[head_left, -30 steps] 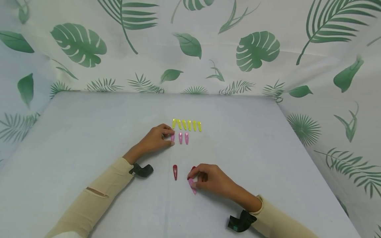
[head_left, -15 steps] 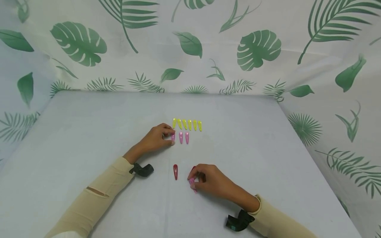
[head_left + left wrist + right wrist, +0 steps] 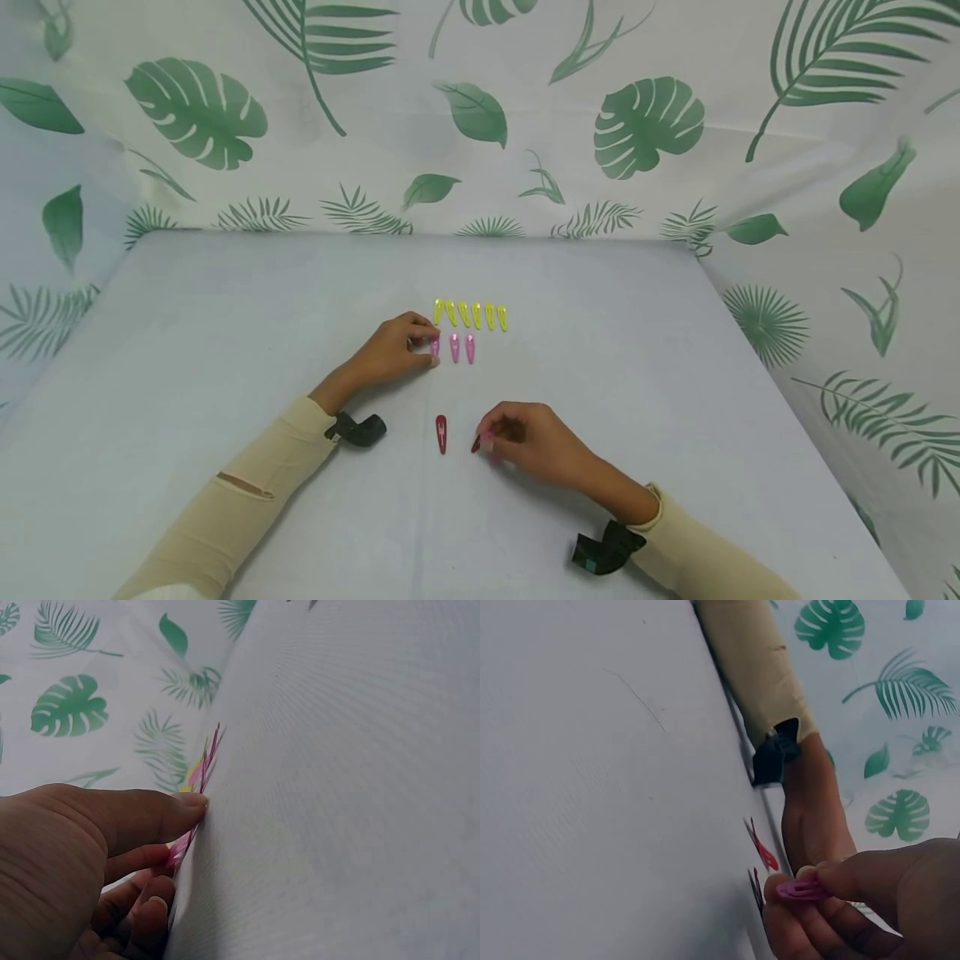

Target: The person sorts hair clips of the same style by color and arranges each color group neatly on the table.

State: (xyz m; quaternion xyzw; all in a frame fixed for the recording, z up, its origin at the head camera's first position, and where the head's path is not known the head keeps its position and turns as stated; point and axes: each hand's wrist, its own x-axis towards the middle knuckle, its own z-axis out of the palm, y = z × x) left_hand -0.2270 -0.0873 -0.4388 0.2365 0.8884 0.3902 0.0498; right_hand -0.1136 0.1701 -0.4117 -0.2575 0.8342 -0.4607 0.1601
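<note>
My left hand [image 3: 386, 350] has its thumb and a fingertip on the two ends of a pink hair clip [image 3: 435, 347], the leftmost of the pink row; the left wrist view shows that thumb against the clip at the table surface. Two more pink hair clips [image 3: 462, 348] lie just right of it. My right hand [image 3: 536, 442] pinches another pink hair clip [image 3: 802, 890] between thumb and fingers, raised off the table. Under its fingertips a second red hair clip [image 3: 476, 445] is mostly hidden. One red hair clip [image 3: 441, 435] lies in plain sight to the left.
A row of several yellow hair clips [image 3: 470, 315] lies behind the pink ones. The table has a white cloth [image 3: 637, 350]. A leaf-printed curtain [image 3: 540, 125] stands along the back and sides. Each wrist bears a black camera mount [image 3: 607, 548].
My right hand has lifted the pink hair clip off the table and moved slightly away from me. The left hand stays in place on its pink clip.
</note>
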